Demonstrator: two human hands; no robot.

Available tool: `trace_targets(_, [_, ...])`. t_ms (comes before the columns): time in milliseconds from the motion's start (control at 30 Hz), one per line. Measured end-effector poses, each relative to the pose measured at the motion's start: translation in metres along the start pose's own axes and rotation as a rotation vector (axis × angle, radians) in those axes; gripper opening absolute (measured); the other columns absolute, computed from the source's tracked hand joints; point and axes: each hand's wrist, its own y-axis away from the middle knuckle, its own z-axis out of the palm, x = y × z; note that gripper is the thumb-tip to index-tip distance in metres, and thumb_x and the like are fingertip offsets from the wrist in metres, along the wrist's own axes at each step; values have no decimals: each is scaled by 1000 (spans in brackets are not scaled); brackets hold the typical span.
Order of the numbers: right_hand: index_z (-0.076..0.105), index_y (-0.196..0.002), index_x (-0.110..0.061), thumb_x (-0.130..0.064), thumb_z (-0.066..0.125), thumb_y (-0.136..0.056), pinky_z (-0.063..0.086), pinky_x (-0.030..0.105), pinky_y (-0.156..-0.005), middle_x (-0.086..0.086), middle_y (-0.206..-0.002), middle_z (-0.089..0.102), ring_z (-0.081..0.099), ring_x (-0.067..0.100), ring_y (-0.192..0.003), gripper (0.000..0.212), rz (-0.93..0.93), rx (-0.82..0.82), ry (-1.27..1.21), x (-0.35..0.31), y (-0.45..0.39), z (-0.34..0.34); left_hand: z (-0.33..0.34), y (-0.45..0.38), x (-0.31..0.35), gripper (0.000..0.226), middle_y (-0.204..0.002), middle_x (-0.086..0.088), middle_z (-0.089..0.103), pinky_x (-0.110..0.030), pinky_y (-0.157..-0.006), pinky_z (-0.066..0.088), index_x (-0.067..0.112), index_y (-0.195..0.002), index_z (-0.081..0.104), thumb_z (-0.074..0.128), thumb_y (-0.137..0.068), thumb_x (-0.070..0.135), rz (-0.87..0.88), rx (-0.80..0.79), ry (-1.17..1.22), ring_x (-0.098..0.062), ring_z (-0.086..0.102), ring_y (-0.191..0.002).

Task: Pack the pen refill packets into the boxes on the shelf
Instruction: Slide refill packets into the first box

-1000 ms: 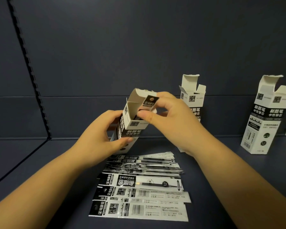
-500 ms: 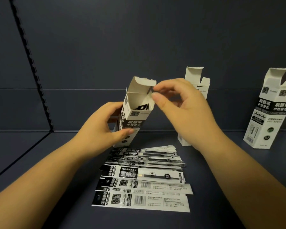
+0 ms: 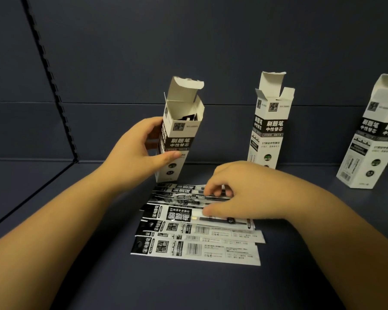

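My left hand (image 3: 133,153) grips a tall black-and-white box (image 3: 180,133) that stands tilted on the shelf with its top flaps open; dark packet ends show inside. Several pen refill packets (image 3: 195,233) lie fanned out flat on the shelf in front of it. My right hand (image 3: 238,191) is down on the pile, fingers and thumb curled onto the upper packets, pinching at one of them. Two more open boxes stand further right: one (image 3: 269,124) behind my right hand, another (image 3: 372,135) at the right edge.
The dark shelf floor (image 3: 76,220) meets a dark back wall. A slotted upright strip (image 3: 52,86) runs down the wall on the left.
My right hand has left the held box's top flap and dropped onto the packet pile. The box's flaps now stand open, and my left hand still holds it.
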Motion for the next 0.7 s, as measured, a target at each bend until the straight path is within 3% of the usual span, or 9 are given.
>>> trace_targets(233, [71, -108, -31, -39, 58, -93, 53, 33, -83, -10, -96, 56, 55, 7, -86, 21, -14, -19, 137, -3, -3, 10, 0, 1, 2, 62, -127, 16, 62, -27, -100, 51, 34, -135, 50, 79, -81, 28, -29, 8, -7, 0, 60, -117])
trace_targets(367, [65, -83, -32, -28, 56, -91, 56, 35, -78, -10, -88, 55, 58, 10, -83, 12, -7, 14, 144, -7, -3, 11, 0, 1, 2, 60, -126, 16, 64, -29, -101, 51, 36, -134, 50, 79, -82, 27, -33, 14, 7, 0, 61, -116])
trace_targets(600, [57, -87, -38, -30, 62, -90, 54, 27, -77, -15, -90, 57, 59, 7, -87, 9, 2, 56, 79, -3, -3, 12, 0, 1, 2, 59, -124, 17, 64, -28, -101, 51, 35, -133, 51, 79, -82, 26, -39, 28, 23, 2, 61, -115])
trace_targets(700, [60, -94, -38, -31, 63, -91, 44, 17, -64, -16, -85, 58, 58, 4, -81, 8, 15, 98, 70, 0, -2, 10, 0, 2, 1, 59, -125, 18, 64, -27, -100, 51, 36, -133, 51, 79, -82, 27, -41, 29, 19, 2, 61, -116])
